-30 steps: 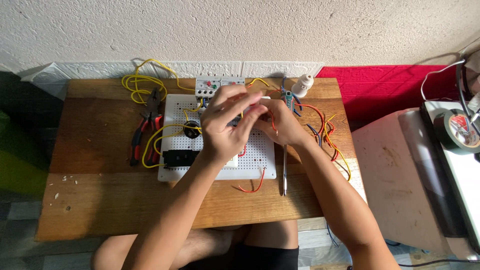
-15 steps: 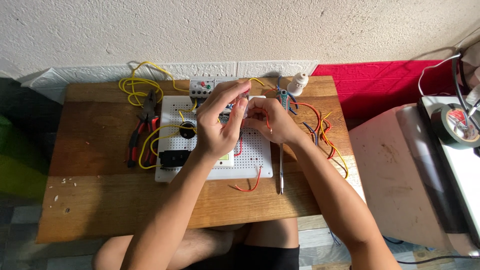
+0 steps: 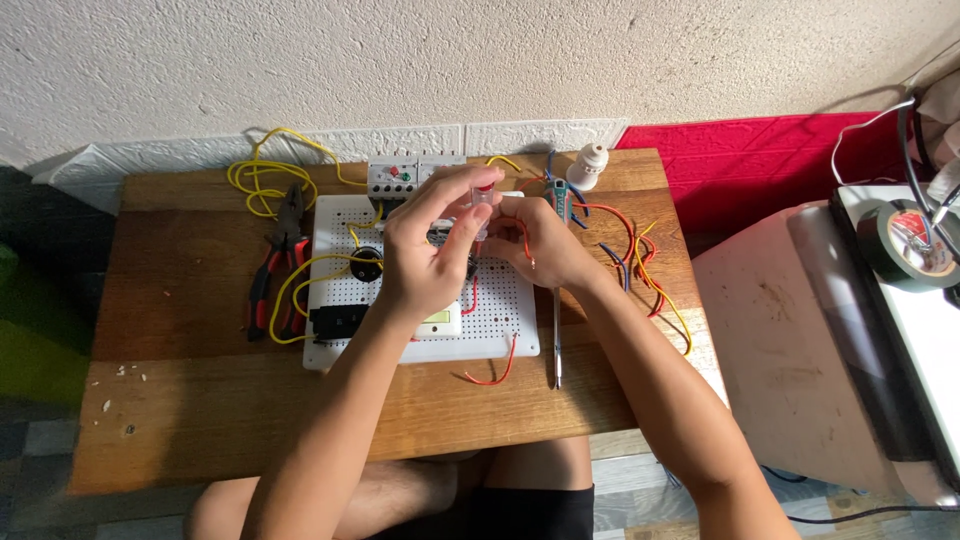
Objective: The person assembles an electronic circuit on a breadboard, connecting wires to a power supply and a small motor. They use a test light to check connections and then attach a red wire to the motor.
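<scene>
A small clear part with a red cap [image 3: 480,200] was pinched between the left hand [image 3: 425,250] and the right hand [image 3: 540,245], above the far middle of the white pegboard [image 3: 500,320]; fitting seemed underway; careful alignment was judged necessary next.

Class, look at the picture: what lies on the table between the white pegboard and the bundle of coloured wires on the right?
A long screwdriver in the head view.
</scene>
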